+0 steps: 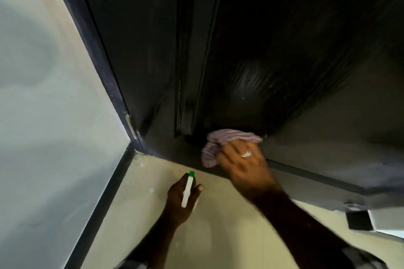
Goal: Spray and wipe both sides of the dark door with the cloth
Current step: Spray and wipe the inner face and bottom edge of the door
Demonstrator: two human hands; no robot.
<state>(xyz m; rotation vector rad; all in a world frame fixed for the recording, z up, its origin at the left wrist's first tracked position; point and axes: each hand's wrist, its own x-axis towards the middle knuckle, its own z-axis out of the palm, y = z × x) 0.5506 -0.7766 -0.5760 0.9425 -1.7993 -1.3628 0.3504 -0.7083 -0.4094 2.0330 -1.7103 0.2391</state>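
Note:
The dark door (251,54) fills the upper middle of the head view, with a wet streaked patch low on its panel. My right hand (244,164), wearing a ring, presses a bunched purple striped cloth (220,141) against the bottom of the door near the floor; the hand is blurred. My left hand (181,201) hangs lower left, above the floor, and grips a white spray bottle (188,190) with a green nozzle pointing at the door's bottom edge.
A pale wall (48,94) with dark skirting stands on the left, meeting the dark door frame (96,50) at the corner. Cream floor tiles (218,225) lie below. A small black square object (358,220) sits on the floor at the right.

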